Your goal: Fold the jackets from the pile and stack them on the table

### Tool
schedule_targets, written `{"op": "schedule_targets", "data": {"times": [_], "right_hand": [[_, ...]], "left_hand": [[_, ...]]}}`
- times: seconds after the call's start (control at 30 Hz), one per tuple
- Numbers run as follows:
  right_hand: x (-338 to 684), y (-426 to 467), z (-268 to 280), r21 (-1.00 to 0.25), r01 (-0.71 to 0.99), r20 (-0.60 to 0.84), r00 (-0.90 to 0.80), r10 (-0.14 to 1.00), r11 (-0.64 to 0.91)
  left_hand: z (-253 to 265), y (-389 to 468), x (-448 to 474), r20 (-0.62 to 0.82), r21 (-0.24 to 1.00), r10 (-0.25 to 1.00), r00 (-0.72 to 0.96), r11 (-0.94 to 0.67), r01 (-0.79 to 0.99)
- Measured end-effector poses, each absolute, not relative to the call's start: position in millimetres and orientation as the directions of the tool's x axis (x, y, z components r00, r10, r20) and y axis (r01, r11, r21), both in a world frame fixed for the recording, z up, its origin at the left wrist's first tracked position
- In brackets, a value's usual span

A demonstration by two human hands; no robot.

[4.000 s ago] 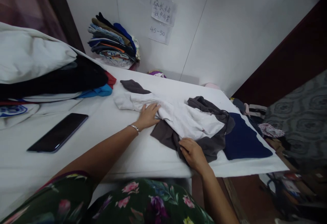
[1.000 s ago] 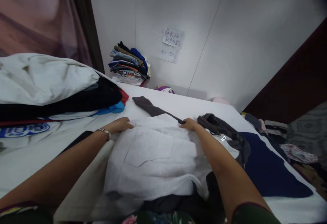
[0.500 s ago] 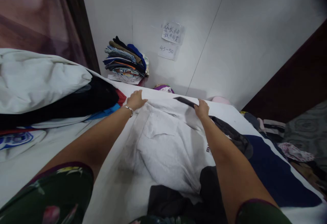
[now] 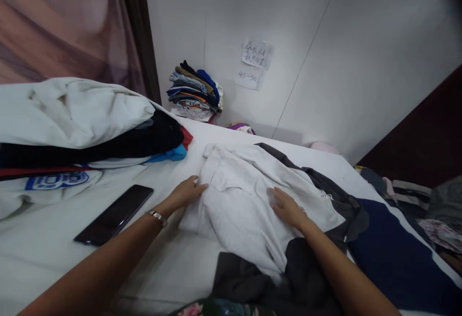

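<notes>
A white garment (image 4: 234, 210) with dark grey parts, apparently a jacket, lies spread and wrinkled in front of me. One of its dark grey sections (image 4: 249, 277) is bunched at the near side, and another runs along the far right. My left hand (image 4: 187, 192) is at the garment's left edge, thumb and fingers apart; whether it touches the cloth is hard to tell. On the white fabric right of the middle rests my right hand (image 4: 287, 208), fingers stretched out and holding nothing.
A black phone (image 4: 115, 215) lies left of my left forearm. Heaped clothes (image 4: 72, 114) fill the left side of the white table (image 4: 212, 131). Folded clothes (image 4: 195, 90) are stacked by the wall beneath paper signs (image 4: 254, 61). A navy cloth (image 4: 393, 253) lies at right.
Both hands have drawn back from the garment's far edge toward me. My right hand has let go of the dark strip, which now lies down. The phone has come into view.
</notes>
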State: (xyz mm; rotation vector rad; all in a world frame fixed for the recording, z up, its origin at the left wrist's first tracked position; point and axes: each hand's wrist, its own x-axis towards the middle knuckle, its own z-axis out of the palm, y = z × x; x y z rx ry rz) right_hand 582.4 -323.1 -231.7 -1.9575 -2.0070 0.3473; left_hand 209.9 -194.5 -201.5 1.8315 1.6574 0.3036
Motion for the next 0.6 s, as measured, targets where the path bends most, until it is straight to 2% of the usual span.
{"op": "schedule_targets", "data": {"times": [0.07,0.13,0.3,0.37,0.5,0.6], "right_hand": [[587,-346,-233,-0.373,0.928,0.054,0.018,0.998,0.004],[588,-366,-236,-0.398,0.917,0.056,0.029,0.998,-0.005],[571,-402,-235,-0.563,0.825,-0.024,-0.068,0.997,0.043],[562,-410,-229,-0.608,0.793,-0.059,-0.1,0.993,0.044],[546,-427,-217,-0.71,0.702,-0.099,-0.181,0.978,0.058],[539,-440,-215,-0.753,0.656,-0.114,-0.212,0.971,0.055]], "left_hand": [[-200,-215,202,-0.338,0.698,0.93,0.146,0.144,0.701],[-200,-232,199,-0.37,0.747,0.92,0.131,0.211,0.63],[-196,-259,203,-0.282,0.871,0.926,0.25,0.138,0.471],[-189,-264,196,-0.226,0.9,0.953,0.201,0.126,0.417],[-180,-271,156,-0.109,0.862,0.994,0.024,0.082,0.5],[-190,-282,128,-0.094,0.698,0.994,-0.06,0.109,0.708]]}}
